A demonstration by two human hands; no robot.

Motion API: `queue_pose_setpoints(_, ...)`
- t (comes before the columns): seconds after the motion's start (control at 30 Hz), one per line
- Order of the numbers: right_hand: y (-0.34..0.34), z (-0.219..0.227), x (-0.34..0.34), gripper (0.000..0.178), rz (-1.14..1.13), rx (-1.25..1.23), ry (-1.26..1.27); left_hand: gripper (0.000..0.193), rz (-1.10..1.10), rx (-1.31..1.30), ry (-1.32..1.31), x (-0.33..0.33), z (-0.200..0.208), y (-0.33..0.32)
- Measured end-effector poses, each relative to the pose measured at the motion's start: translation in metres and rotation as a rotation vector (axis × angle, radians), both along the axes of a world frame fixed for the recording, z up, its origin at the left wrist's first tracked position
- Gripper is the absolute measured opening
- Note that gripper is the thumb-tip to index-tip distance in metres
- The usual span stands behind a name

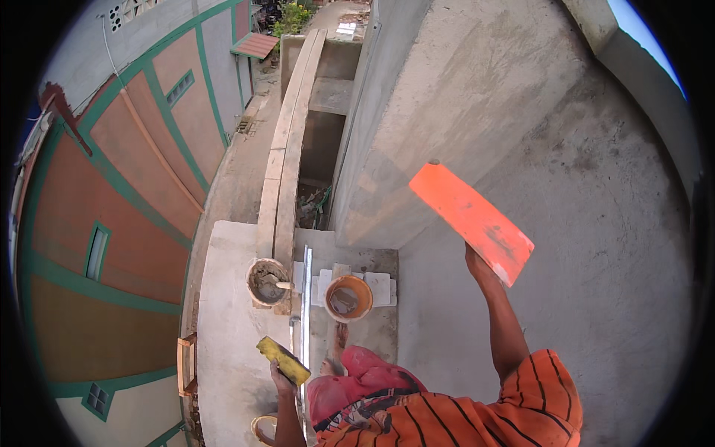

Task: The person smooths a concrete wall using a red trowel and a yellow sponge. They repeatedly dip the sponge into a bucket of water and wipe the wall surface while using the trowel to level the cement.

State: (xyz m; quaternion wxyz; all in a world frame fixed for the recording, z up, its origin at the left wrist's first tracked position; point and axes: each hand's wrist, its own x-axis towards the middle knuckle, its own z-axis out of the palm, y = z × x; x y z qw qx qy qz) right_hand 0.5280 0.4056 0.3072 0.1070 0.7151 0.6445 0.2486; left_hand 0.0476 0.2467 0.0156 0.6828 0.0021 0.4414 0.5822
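Observation:
My right hand (478,262) is raised in front of the plastered wall, wrapped round the back of a long orange plastering float (473,223). The float's flat face bears grey smears, and it hides most of my fingers. Lower down on the left, my left hand (281,381) grips a yellow sponge (284,360) with dark stains. Beyond it stands a bucket of grey mortar (254,295), a trowel (285,285) lying in it. To its right is an orange bucket (363,307) with greyish, watery contents.
A long metal straightedge (306,305) lies beside my leg. Long planks (272,179) run away past an open pit (320,149). Grey plastered wall (588,246) fills the right side. White blocks (381,287) sit by the orange bucket; another bucket (259,432) stands at the lower edge.

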Motion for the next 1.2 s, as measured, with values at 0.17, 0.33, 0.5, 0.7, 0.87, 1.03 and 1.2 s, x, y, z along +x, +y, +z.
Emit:
queue_pose_setpoints(0.17,-0.117,0.110,0.055,0.030,-0.173,0.335,-0.190,0.050,-0.090,0.210,0.133,0.005,0.057,0.114)
queue_pose_setpoints(0.33,-0.186,0.174,0.044,0.019,-0.120,0.805,0.481,0.054,-0.313,0.605,0.448,0.104,0.145,0.254)
queue_pose_setpoints(0.5,-0.217,0.189,0.042,0.018,-0.236,0.880,0.365,0.064,-0.501,1.058,0.516,0.236,0.287,0.357)
queue_pose_setpoints(0.7,-0.241,0.217,0.047,0.015,-0.395,0.852,0.131,0.061,-0.444,1.511,0.585,0.349,0.427,0.425)
queue_pose_setpoints(0.87,-0.214,0.295,0.026,0.011,-0.209,0.872,-0.002,0.065,-0.208,1.725,0.628,0.400,0.517,0.468)
queue_pose_setpoints(1.03,-0.197,0.320,0.050,0.011,-0.371,0.546,-0.812,0.070,0.023,1.831,0.959,0.439,0.570,0.521)
queue_pose_setpoints(1.2,-0.164,0.335,0.072,0.011,-0.528,0.573,-0.617,0.070,0.123,1.846,1.087,0.463,0.591,0.584)
